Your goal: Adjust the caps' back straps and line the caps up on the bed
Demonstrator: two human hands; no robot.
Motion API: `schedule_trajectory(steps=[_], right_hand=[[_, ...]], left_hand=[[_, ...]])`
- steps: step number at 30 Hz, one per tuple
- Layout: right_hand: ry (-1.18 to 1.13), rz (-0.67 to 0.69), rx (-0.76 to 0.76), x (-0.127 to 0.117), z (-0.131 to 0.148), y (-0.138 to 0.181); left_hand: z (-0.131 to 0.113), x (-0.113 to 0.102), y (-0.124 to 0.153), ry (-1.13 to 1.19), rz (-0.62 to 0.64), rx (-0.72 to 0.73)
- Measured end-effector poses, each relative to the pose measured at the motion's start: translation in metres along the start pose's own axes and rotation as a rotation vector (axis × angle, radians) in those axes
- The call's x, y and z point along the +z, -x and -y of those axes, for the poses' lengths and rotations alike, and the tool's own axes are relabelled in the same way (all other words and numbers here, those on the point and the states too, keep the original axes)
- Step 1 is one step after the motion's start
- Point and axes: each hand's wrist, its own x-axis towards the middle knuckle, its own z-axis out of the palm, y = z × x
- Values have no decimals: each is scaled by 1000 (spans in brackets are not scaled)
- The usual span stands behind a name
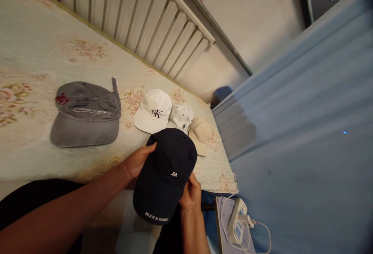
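A dark navy cap (163, 172) with small white lettering is held above the near edge of the bed. My left hand (136, 160) grips its left side, fingers curled over the crown. My right hand (190, 193) holds its right side from below. A grey cap (86, 114) with a red emblem lies flat on the bed to the left. Beyond the navy cap lie a white cap (154, 110) with black letters, a second white cap (181, 117) and a beige cap (200, 132), partly overlapping in a row.
The bed has a pale floral sheet (43, 51) and a metal rail (163, 16) along the wall. A blue curtain (305, 129) hangs at the right. A white power strip (237, 223) with a cable lies on a small surface below right.
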Motion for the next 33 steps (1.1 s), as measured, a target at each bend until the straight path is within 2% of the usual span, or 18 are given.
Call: schedule_trajectory(steps=[6, 12, 15, 21, 23, 28, 33], right_hand=[[45, 43, 8, 0, 0, -2], [112, 56, -16, 4, -4, -3], [177, 124, -28, 6, -5, -2], [281, 259, -97, 16, -4, 6], [323, 246, -118, 17, -5, 5], [423, 105, -229, 8, -11, -9], [522, 92, -255, -3, -13, -18]], left_hand=[[4, 3, 2, -48, 94, 125], [3, 5, 3, -52, 45, 77], [1, 5, 3, -75, 11, 86], [0, 5, 6, -118, 29, 47], [1, 7, 7, -140, 36, 39], [4, 10, 8, -192, 68, 51], [3, 10, 8, -202, 22, 22]])
